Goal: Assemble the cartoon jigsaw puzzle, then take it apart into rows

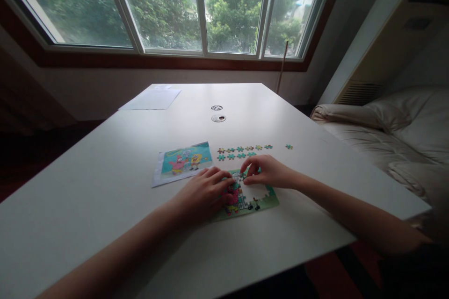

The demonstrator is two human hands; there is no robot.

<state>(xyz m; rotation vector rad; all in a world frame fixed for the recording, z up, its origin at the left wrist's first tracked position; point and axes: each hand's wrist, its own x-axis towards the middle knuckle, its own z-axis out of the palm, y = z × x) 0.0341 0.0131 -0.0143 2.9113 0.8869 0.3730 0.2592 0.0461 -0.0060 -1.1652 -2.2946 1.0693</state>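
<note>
A partly assembled cartoon jigsaw puzzle (pixel 259 203) lies on the white table (pixel 105 187) in front of me. My left hand (pixel 205 191) rests flat on the puzzle's left part, fingers stretched out. My right hand (pixel 266 171) is over the puzzle's top edge, its fingertips pinched together on a puzzle piece (pixel 240 177). Just beyond, loose puzzle pieces (pixel 242 151) lie in rows. A printed reference picture (pixel 184 162) with the same cartoon lies to the left of them.
A sheet of paper (pixel 150 99) lies at the table's far left. Two round cable ports (pixel 218 113) sit mid-table. A cream sofa (pixel 396 131) stands right of the table. Large windows (pixel 168 4) fill the far wall.
</note>
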